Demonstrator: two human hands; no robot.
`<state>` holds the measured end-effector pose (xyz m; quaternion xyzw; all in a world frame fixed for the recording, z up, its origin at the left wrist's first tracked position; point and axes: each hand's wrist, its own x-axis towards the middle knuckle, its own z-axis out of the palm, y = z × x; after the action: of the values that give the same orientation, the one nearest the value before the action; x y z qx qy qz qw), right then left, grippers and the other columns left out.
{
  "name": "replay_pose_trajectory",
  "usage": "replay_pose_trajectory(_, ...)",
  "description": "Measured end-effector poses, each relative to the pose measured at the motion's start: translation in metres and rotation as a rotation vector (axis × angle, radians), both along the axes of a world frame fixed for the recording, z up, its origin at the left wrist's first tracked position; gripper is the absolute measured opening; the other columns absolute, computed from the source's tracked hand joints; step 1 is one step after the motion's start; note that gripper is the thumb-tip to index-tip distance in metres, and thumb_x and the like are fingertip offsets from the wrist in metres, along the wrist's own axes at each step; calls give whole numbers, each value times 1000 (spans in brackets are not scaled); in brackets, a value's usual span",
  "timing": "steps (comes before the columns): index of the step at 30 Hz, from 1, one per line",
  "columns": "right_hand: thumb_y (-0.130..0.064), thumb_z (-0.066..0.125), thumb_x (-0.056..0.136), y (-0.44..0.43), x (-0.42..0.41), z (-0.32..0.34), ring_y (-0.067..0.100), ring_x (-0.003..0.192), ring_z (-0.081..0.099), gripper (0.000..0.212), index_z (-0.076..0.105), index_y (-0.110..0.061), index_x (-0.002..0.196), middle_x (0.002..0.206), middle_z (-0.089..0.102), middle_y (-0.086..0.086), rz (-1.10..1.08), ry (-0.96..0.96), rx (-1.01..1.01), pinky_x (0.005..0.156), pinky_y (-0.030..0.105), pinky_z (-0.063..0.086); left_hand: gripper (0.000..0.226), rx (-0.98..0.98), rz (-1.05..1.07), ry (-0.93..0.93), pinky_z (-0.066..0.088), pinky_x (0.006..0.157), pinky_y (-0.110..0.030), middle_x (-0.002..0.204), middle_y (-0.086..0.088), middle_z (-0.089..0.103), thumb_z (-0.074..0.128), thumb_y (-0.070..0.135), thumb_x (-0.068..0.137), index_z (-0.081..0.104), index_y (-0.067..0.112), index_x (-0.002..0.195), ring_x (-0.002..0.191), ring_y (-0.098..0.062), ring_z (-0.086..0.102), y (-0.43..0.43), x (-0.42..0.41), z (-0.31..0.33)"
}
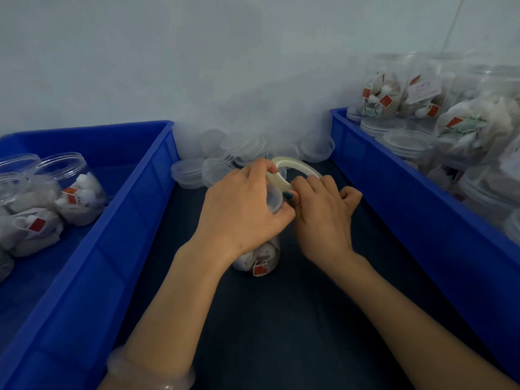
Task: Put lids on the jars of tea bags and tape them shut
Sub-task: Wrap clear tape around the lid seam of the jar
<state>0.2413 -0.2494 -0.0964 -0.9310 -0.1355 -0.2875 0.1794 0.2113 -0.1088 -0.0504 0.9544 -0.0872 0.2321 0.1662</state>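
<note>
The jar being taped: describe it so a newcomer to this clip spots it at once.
Between the left blue bin and the right blue bin lies a strip of dark table. The jar stands alone there, its top gripped by the left hand while the right hand holds a tape roll close by; every other jar sits inside a bin.

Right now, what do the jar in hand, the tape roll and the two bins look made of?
The jar: clear, glossy thin plastic, probably; tea bags show through its wall. The tape roll: pale, translucent ring, likely clear plastic tape; core material unclear. The left bin and right bin: opaque blue moulded plastic, rigid-looking, with ribbed walls and soft sheen.
</note>
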Motion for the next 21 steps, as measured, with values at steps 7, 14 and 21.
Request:
replay_pose_trajectory(7, -21, 43, 89, 10, 18, -4, 12, 85, 30, 10, 43, -30, 83, 80, 43, -11, -45, -38, -5, 74, 35, 13, 57, 4, 39, 8, 40, 72, -29, 119, 7, 64, 55, 52, 78, 47, 26, 129, 104, -14, 59, -1, 5, 1)
replay_pose_trajectory(14, -29, 29, 103, -17, 61, 10, 24, 97, 49, 33, 60, -27, 92, 88, 58, -2, -253, 142, 97, 81, 42, 24, 65, 0, -7, 17, 35, 71, -26, 108, 22, 53, 44, 66, 66, 42, 36, 123, 94, 0, 49, -5, -22, 1)
replay_pose_trajectory(21, -36, 43, 99, -2, 32, -21, 11, 95, 38, 12, 48, -34, 89, 92, 47, -13, 119, 185, -205, 74, 36, 13, 34, 42, -2, 86, 36, 64, -21, 98, 18, 52, 45, 63, 71, 54, 42, 96, 92, -2, 48, -6, -11, 5)
